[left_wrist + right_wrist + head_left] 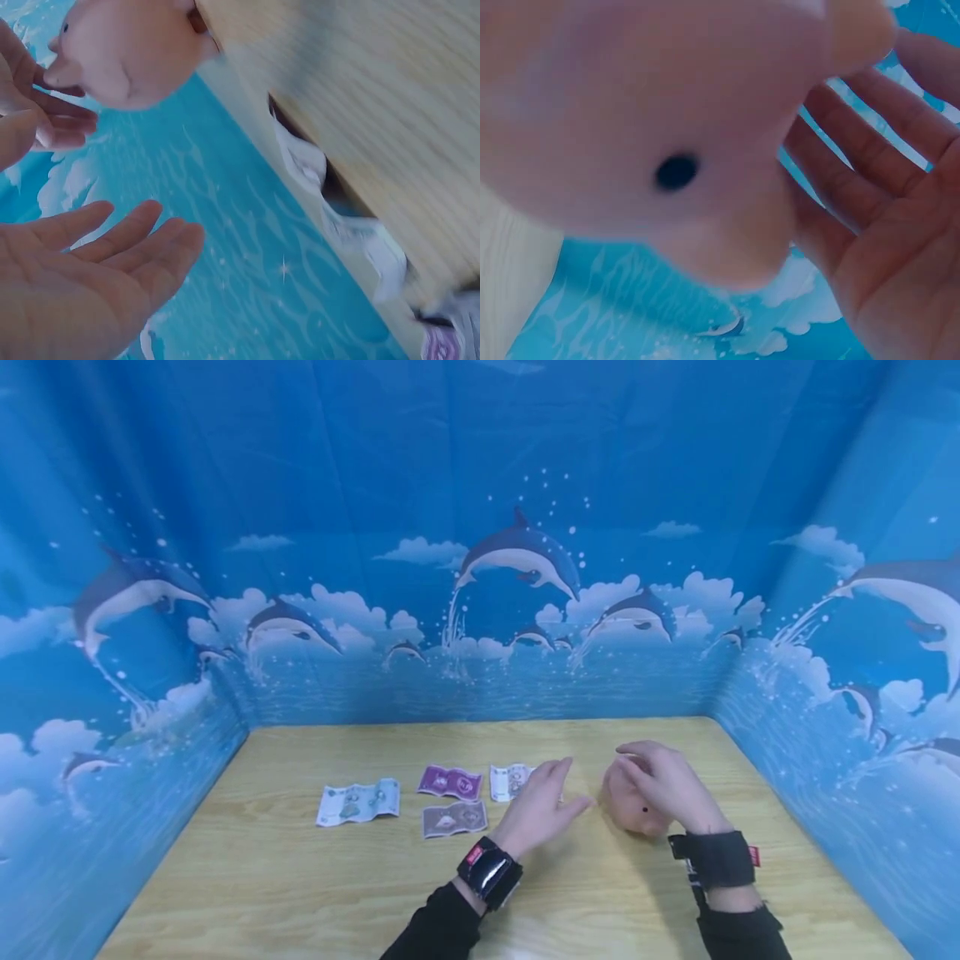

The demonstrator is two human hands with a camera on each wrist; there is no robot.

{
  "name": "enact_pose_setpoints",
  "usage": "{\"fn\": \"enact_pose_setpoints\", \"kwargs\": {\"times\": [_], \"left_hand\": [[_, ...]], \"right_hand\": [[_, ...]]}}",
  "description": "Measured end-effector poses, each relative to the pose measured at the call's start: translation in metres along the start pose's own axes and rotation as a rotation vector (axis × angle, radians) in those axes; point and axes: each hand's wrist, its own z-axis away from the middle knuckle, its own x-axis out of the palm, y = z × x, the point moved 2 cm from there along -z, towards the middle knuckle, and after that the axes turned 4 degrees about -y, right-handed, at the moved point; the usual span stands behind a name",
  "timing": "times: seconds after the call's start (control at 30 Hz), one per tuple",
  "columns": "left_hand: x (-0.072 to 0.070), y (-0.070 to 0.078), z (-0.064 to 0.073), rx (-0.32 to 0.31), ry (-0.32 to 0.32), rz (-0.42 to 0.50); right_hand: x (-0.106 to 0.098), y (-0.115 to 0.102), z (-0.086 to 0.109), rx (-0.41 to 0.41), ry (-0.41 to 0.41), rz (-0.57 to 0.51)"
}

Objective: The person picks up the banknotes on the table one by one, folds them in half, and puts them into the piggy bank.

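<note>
A round pink piggy bank (pixel 624 802) stands on the right part of the table; no slot is visible. My right hand (pixel 670 789) is over its top and far side, and in the right wrist view the loosely extended fingers (pixel 877 150) lie beside its ears. Whether they touch it I cannot tell. Left of the piggy bank, my left hand (pixel 534 817) hovers with fingers spread and nothing in it. It partly covers a pale banknote (pixel 508 782). Further left lie a purple banknote (pixel 450 782), a brown banknote (pixel 454 819) and a larger greenish banknote (pixel 358 802).
The wooden table (pixel 300 893) is enclosed at the back and sides by a blue curtain (pixel 360 460) printed with dolphins and clouds. A black band (pixel 491 872) is strapped round the left wrist and another band (pixel 722 860) round the right.
</note>
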Motion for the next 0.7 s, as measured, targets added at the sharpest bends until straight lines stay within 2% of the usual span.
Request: {"fn": "enact_pose_setpoints", "kwargs": {"times": [0.17, 0.27, 0.4, 0.5, 0.6, 0.7], "left_hand": [[-0.007, -0.015, 0.007, -0.004, 0.031, -0.063], [-0.011, -0.022, 0.012, -0.023, 0.024, -0.107], [-0.016, -0.032, 0.015, -0.028, 0.005, -0.133], [-0.020, -0.040, 0.015, -0.035, -0.020, -0.119], [-0.024, -0.047, 0.014, -0.065, -0.055, -0.096], [-0.028, -0.057, 0.014, -0.091, -0.071, -0.108]], "right_hand": [[0.006, -0.015, -0.003, -0.007, -0.032, -0.014], [0.012, -0.026, -0.005, 0.010, -0.060, -0.018], [0.022, -0.039, -0.006, 0.028, -0.068, 0.067], [0.031, -0.048, -0.008, -0.006, -0.048, 0.133], [0.043, -0.056, -0.013, -0.057, -0.055, 0.084], [0.058, -0.062, -0.019, -0.065, -0.099, 0.005]]}}
